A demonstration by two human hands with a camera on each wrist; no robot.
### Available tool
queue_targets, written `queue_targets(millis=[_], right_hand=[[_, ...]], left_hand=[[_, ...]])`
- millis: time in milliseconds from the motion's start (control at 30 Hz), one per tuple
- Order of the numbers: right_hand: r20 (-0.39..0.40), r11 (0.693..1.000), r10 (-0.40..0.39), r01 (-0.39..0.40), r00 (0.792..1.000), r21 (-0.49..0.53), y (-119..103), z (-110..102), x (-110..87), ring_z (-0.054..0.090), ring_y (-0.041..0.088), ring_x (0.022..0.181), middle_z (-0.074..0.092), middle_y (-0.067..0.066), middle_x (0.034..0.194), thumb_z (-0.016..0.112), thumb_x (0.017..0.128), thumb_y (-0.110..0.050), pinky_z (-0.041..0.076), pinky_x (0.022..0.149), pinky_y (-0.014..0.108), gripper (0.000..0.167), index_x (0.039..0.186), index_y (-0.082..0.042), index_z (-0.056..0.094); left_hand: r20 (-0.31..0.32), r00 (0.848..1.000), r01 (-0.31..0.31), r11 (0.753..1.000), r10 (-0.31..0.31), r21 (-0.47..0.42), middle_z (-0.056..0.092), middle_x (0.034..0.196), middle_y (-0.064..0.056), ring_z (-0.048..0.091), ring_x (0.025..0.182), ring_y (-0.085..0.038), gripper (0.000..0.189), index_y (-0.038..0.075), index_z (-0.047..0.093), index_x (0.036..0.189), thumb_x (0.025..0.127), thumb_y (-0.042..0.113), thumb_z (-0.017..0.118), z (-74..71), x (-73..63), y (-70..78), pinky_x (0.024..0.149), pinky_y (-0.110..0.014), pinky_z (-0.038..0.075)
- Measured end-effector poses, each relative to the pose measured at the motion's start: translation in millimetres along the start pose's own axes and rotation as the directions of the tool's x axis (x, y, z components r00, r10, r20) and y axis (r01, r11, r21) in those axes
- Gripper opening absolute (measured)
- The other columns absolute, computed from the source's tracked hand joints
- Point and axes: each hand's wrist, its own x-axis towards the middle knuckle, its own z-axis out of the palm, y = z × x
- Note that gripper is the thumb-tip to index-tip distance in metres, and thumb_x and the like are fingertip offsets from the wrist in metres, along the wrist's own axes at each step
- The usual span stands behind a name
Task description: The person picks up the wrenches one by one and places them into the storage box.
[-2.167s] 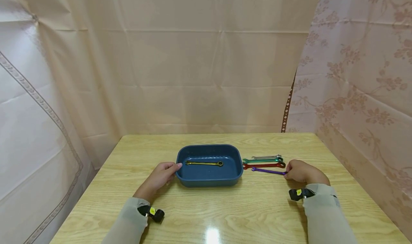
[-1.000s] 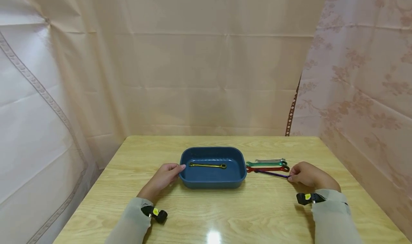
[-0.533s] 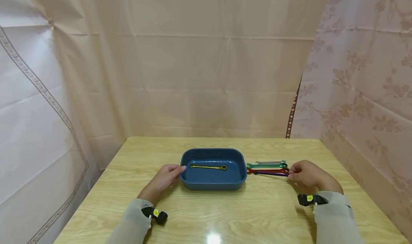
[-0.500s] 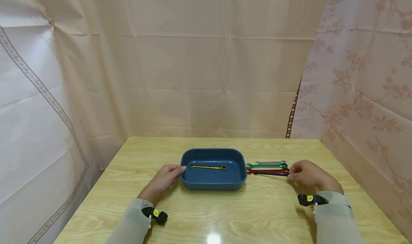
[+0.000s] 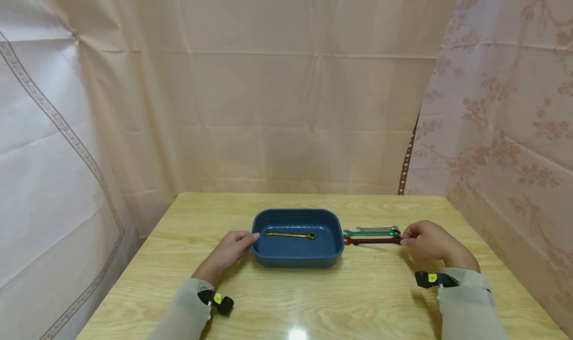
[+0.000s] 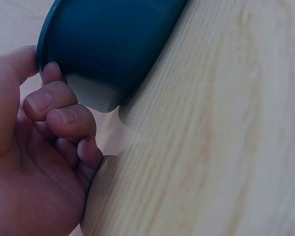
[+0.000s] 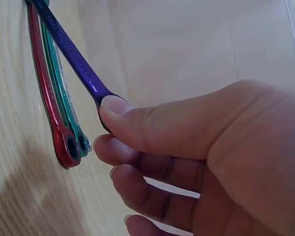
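Holding the gold wrench [image 5: 290,235], the tub [image 5: 297,262] is standing with its rim being pinched by the left hand [image 5: 227,253], thumb over the edge. The table [image 5: 331,300] is stretching before and behind the tub. Right of the tub, the red wrench [image 7: 45,88], green wrench [image 5: 369,233] and silver wrench [image 5: 376,229] are lying side by side. The right hand [image 5: 429,240] is pinching the purple wrench [image 7: 73,53] by one end, thumb against finger; the shaft is slanting leftward over the red wrench.
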Motion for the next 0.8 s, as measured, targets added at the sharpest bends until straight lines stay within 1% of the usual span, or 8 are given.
queue_targets(millis=[300, 533, 800], right_hand=[[-0.038, 1.0, -0.019, 0.018, 0.999, -0.025, -6.9, -2.3, -0.3, 0.054, 0.021, 0.079, 0.069, 0.01, 0.092, 0.066, 0.1, -0.015, 0.044, 0.068, 0.036, 0.012, 0.098, -0.003, 0.069], [-0.075, 0.998, -0.009, 0.004, 0.997, -0.059, -9.3, -4.4, 0.8, 0.054, 0.021, 0.081, 0.068, 0.01, 0.095, 0.065, 0.102, -0.019, 0.044, 0.07, 0.036, 0.016, 0.1, -0.004, 0.069], [-0.103, 0.998, -0.008, 0.001, 0.995, -0.062, -13.0, -7.6, 0.6, 0.054, 0.022, 0.083, 0.068, 0.01, 0.096, 0.064, 0.104, -0.023, 0.045, 0.072, 0.038, 0.02, 0.102, -0.004, 0.07]], left_hand=[[-0.005, 1.0, 0.003, 1.0, -0.003, -0.001, 0.041, 0.061, 0.004, 0.039, 0.055, -0.014, 0.044, 0.01, 0.06, 0.078, 0.103, 0.046, 0.061, 0.0, -0.1, -0.4, 0.054, -0.025, 0.036], [-0.001, 1.0, 0.0, 1.0, 0.0, 0.001, 0.041, 0.061, 0.003, 0.039, 0.055, -0.014, 0.044, 0.009, 0.059, 0.078, 0.103, 0.046, 0.061, 0.2, 0.2, -0.2, 0.054, -0.025, 0.037], [0.002, 1.0, 0.012, 1.0, -0.012, 0.006, 0.042, 0.062, 0.003, 0.04, 0.057, -0.016, 0.047, 0.004, 0.064, 0.087, 0.103, 0.047, 0.061, -0.2, 0.9, -0.8, 0.055, -0.025, 0.037]])
